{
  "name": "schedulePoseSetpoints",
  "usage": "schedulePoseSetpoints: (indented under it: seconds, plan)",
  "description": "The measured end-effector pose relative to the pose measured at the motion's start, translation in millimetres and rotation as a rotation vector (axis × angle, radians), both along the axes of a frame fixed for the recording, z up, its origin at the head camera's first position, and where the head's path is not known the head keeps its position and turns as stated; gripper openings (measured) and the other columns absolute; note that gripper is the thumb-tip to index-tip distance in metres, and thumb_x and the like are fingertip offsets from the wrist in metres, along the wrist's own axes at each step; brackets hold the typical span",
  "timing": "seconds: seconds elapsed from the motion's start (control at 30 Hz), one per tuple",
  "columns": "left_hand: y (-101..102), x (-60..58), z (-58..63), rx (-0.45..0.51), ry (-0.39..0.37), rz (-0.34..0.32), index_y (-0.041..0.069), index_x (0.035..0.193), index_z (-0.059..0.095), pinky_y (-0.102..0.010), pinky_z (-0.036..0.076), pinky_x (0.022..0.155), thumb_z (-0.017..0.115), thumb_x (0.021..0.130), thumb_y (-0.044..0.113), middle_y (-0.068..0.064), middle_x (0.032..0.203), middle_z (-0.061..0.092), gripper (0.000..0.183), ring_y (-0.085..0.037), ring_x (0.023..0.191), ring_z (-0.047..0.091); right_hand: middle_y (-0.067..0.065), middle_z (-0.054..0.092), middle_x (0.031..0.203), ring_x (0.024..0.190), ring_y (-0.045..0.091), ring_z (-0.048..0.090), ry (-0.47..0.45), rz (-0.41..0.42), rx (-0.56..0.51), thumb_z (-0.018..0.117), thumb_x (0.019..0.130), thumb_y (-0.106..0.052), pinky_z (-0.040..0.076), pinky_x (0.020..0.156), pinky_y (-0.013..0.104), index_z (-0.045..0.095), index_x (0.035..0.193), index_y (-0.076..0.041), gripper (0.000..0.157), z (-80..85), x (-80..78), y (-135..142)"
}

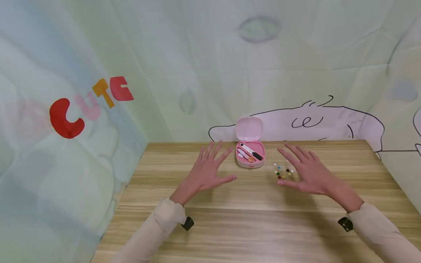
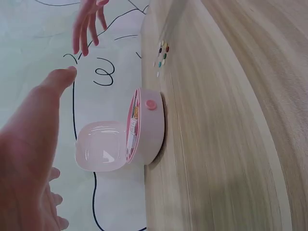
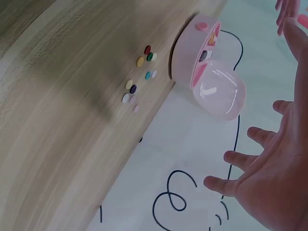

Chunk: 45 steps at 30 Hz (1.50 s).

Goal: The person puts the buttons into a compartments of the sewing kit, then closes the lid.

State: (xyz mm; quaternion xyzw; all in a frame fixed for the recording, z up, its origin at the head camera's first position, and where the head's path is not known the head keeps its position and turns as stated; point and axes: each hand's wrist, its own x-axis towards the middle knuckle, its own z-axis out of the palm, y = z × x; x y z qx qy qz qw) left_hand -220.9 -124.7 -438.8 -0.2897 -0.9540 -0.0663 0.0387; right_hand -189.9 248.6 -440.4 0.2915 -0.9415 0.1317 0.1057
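Observation:
Toward the back of the table stands a pink sewing-kit box, its lid raised. Inside lie a white-and-black tool and some small items whose kind I cannot make out. My left hand, fingers spread, hovers above the table left of the box and holds nothing. On the other side, my right hand is also spread and bare, above and beside several small coloured buttons scattered on the wood. Neither hand touches the box, which the left wrist view shows from its front clasp.
The wooden table ends at a printed cloth backdrop right behind the box. Another cloth with coloured letters hangs along the left side. Dark bands sit at both wrists.

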Motion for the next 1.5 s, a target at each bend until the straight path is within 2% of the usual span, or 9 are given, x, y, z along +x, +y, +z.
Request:
schedulePoseSetpoints:
  seconds: [0.23, 0.47, 0.6, 0.73, 0.87, 1.0, 1.13, 1.23, 1.5]
  plan:
    - [5, -9.2, -2.9, 0.136, -0.068, 0.018, 0.027, 0.167, 0.02, -0.056, 0.01, 0.127, 0.047, 0.094, 0.077, -0.008, 0.173, 0.01, 0.092, -0.034, 0.158, 0.002, 0.018, 0.038, 0.159, 0.139, 0.049, 0.041, -0.005, 0.003, -0.112, 0.082, 0.083, -0.055, 0.037, 0.106, 0.074, 0.032, 0.163, -0.02, 0.101, -4.0, -8.4, 17]
    - [12, -17.8, -10.5, 0.28, -0.122, 0.06, 0.023, 0.165, 0.025, -0.055, 0.022, 0.125, 0.051, 0.097, 0.071, -0.01, 0.17, 0.022, 0.087, -0.032, 0.156, 0.017, 0.022, 0.038, 0.158, 0.141, 0.051, 0.036, -0.137, -0.036, -0.228, 0.082, 0.087, -0.047, 0.034, 0.107, 0.076, 0.032, 0.163, -0.02, 0.094, -11.4, -11.9, 31]
    - [15, -21.9, -17.9, 0.388, -0.218, 0.107, 0.023, 0.165, 0.024, -0.057, 0.027, 0.123, 0.054, 0.099, 0.065, -0.009, 0.168, 0.026, 0.084, -0.032, 0.154, 0.022, 0.022, 0.042, 0.154, 0.133, 0.047, 0.043, -0.201, -0.066, -0.316, 0.082, 0.089, -0.041, 0.043, 0.1, 0.07, 0.035, 0.161, -0.015, 0.089, -18.5, -12.5, 38]
    - [20, -26.1, -27.5, 0.514, -0.328, 0.153, 0.018, 0.165, 0.027, -0.057, 0.029, 0.122, 0.054, 0.101, 0.059, -0.012, 0.165, 0.033, 0.08, -0.032, 0.152, 0.028, 0.022, 0.049, 0.145, 0.116, 0.041, 0.054, -0.248, -0.093, -0.376, 0.081, 0.091, -0.036, 0.054, 0.082, 0.055, 0.039, 0.158, -0.008, 0.084, -24.8, -12.6, 43]
    - [25, -30.8, -39.5, 0.631, -0.418, 0.183, 0.007, 0.161, 0.033, -0.056, 0.039, 0.117, 0.054, 0.105, 0.05, -0.019, 0.157, 0.043, 0.074, -0.037, 0.144, 0.041, 0.025, 0.056, 0.135, 0.105, 0.038, 0.058, -0.26, -0.102, -0.402, 0.082, 0.091, -0.03, 0.056, 0.074, 0.043, 0.044, 0.153, -0.002, 0.077, -30.6, -12.1, 48]
    - [30, -34.8, -49.2, 0.727, -0.512, 0.225, 0.004, 0.157, 0.038, -0.052, 0.047, 0.111, 0.05, 0.107, 0.05, -0.019, 0.152, 0.048, 0.069, -0.036, 0.136, 0.051, 0.024, 0.061, 0.125, 0.095, 0.034, 0.057, -0.262, -0.103, -0.418, 0.082, 0.091, -0.027, 0.054, 0.065, 0.032, 0.049, 0.147, 0.0, 0.071, -40.0, -12.8, 52]
    - [35, -37.4, -55.4, 0.839, -0.638, 0.272, 0.006, 0.153, 0.045, -0.046, 0.05, 0.109, 0.045, 0.107, 0.057, -0.019, 0.141, 0.055, 0.069, -0.032, 0.128, 0.058, 0.023, 0.064, 0.117, 0.088, 0.03, 0.057, -0.265, -0.101, -0.418, 0.083, 0.089, -0.026, 0.051, 0.063, 0.032, 0.053, 0.143, 0.002, 0.067, -51.2, -14.2, 56]
    - [37, -40.4, -59.8, 0.942, -0.712, 0.301, 0.004, 0.15, 0.047, -0.041, 0.052, 0.108, 0.044, 0.108, 0.054, -0.02, 0.135, 0.057, 0.066, -0.031, 0.124, 0.06, 0.022, 0.066, 0.113, 0.086, 0.027, 0.058, -0.275, -0.104, -0.407, 0.084, 0.089, -0.026, 0.051, 0.067, 0.035, 0.055, 0.14, 0.003, 0.065, -58.7, -14.9, 58]
    - [38, -57.0, -66.3, 1.202, -0.898, 0.32, -0.01, 0.153, 0.036, -0.036, 0.055, 0.104, 0.048, 0.11, 0.043, -0.029, 0.146, 0.051, 0.07, -0.037, 0.131, 0.057, 0.012, 0.066, 0.104, 0.082, 0.02, 0.055, -0.308, -0.116, -0.381, 0.082, 0.091, -0.026, 0.049, 0.068, 0.031, 0.062, 0.132, 0.002, 0.053, -71.1, -15.8, 64]
